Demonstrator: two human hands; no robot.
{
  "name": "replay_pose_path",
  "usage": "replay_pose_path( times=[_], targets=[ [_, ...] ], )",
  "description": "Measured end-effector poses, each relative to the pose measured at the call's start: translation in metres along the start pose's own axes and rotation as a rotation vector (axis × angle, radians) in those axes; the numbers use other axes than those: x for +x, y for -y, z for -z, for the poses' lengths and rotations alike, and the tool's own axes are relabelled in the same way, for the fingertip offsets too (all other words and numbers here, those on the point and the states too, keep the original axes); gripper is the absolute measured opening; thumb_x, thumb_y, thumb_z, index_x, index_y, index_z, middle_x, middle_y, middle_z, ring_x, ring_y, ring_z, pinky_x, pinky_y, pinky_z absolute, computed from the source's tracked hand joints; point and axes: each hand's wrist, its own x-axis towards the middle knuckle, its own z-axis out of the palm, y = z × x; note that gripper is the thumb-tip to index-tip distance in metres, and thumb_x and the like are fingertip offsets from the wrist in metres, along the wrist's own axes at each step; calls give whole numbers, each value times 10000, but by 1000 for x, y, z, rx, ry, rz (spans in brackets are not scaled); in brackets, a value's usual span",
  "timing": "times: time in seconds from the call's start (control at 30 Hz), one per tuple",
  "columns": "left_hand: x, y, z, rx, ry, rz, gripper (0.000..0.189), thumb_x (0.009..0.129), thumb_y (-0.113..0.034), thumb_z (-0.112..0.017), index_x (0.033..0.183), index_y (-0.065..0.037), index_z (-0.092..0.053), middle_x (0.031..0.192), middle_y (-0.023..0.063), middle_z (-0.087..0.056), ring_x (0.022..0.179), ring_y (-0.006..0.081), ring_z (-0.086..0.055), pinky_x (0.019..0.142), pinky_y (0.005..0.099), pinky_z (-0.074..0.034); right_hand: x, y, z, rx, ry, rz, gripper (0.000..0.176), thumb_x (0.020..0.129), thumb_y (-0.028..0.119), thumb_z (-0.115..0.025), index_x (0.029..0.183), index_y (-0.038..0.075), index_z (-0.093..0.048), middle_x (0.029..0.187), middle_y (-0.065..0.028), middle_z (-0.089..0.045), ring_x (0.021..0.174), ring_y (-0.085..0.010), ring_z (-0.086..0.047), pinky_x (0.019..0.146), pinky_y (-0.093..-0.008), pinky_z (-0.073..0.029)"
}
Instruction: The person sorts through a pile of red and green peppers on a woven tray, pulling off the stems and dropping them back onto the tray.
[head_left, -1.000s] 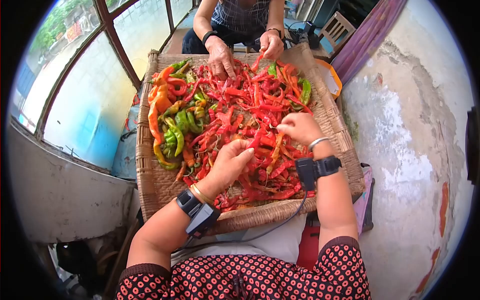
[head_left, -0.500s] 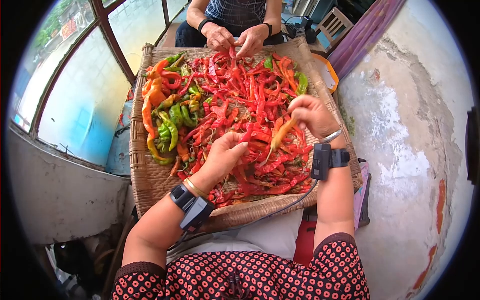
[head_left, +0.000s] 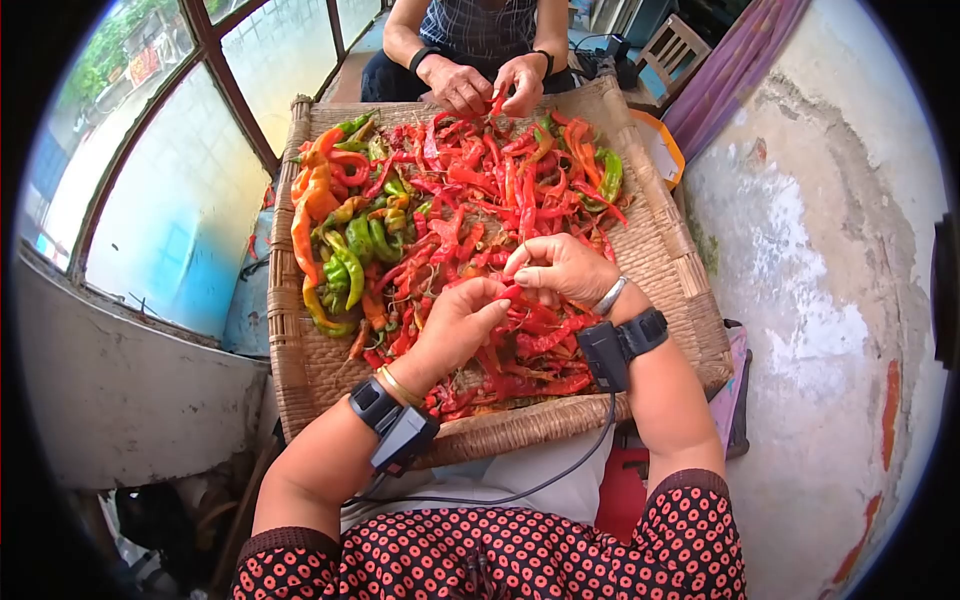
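Note:
A woven tray (head_left: pixel 308 385) carries many red peppers (head_left: pixel 470 165), spread over its middle. Green peppers (head_left: pixel 360 240) and orange ones (head_left: pixel 314 190) lie along its left side. Over the middle of the tray, my left hand (head_left: pixel 455 325) is closed on a red pepper (head_left: pixel 510 293), thumb and fingers pinched at its left end. Close beside it, my right hand (head_left: pixel 565 270) pinches the same pepper from the right. The fingertips of both hands nearly touch, and they partly cover that pepper.
Across the tray a person's hands (head_left: pixel 490 88) hold a red pepper. Window panes (head_left: pixel 165 200) stand at the left, a rough wall (head_left: pixel 800 300) at the right. An orange-rimmed object (head_left: pixel 660 150) and a wooden chair (head_left: pixel 674 50) are beyond the tray's right corner. A cable links my wrist devices.
My right hand has moved down and left to meet my left hand, and the yellow-orange pepper it held is no longer in it. The other person's hands have shifted slightly right.

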Motion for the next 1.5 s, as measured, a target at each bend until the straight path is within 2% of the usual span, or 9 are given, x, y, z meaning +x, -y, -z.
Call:
replay_pose_path(
  times=[0.1,0.3,0.43,0.63,0.83,1.23,1.3,1.43,1.5],
  targets=[
    [0,0,-2,38,33,4,141,840,-125,-543,957,-48,-548,720,-31,-554,602,30,-495,488,179,-399,-3,6,4,8,19,-1,120,805,129,-579,881,36,-592,660,2,-557,498,-42,-505,453,-157,-405],
    [6,14,1,130,26,-69,183,834,-128,-547,984,-24,-540,733,-2,-571,627,51,-520,513,207,-435,-13,6,46,357,-588,420,168,801,127,-573,937,29,-560,673,-42,-574,515,-70,-528,448,-182,-424],
    [2,4,-1,170,8,49,197,818,-126,-562,967,2,-549,746,36,-601,613,88,-555,548,240,-464,-14,8,53,-36,-953,215,316,788,149,-592,1032,-37,-520,702,-79,-585,530,-88,-540,479,-226,-453],
    [3,13,3,525,-20,-225,247,774,-134,-597,977,1,-562,813,129,-626,656,184,-612,604,295,-485,8,-24,15,-1036,-282,161,289,673,258,-656,890,71,-616,766,-126,-622,726,-252,-607,658,-336,-471],
    [2,6,4,771,-121,-494,268,740,-113,-599,993,-36,-554,876,141,-590,802,285,-586,682,351,-475,16,-20,-5,-1368,-150,-230,228,691,231,-606,842,60,-616,889,-146,-612,843,-308,-589,733,-408,-466],
    [3,10,7,1183,74,-488,235,731,-200,-589,922,-64,-567,838,103,-547,716,289,-582,611,395,-476,-23,6,51,-50,-464,169,201,825,146,-536,977,17,-562,661,-9,-553,529,-32,-513,428,-157,-394],
    [3,10,7,1199,84,-486,221,731,-203,-590,902,-64,-574,834,101,-547,708,283,-584,601,392,-478,-16,5,48,137,-878,245,196,814,137,-557,971,24,-583,637,6,-552,477,-31,-476,395,-165,-366],
    [4,12,6,1229,91,-485,195,731,-207,-591,866,-66,-572,826,97,-545,705,280,-584,589,387,-478,-10,-15,53,-1058,-529,-286,332,722,371,-603,883,83,-640,759,-125,-627,655,-239,-600,592,-353,-477],
    [3,12,5,1251,96,-476,188,731,-207,-591,855,-67,-570,821,96,-544,704,278,-584,586,385,-478,-2,-18,37,-1102,-429,-359,375,671,433,-598,825,95,-652,870,-153,-616,780,-304,-595,728,-404,-460]
  ],
)
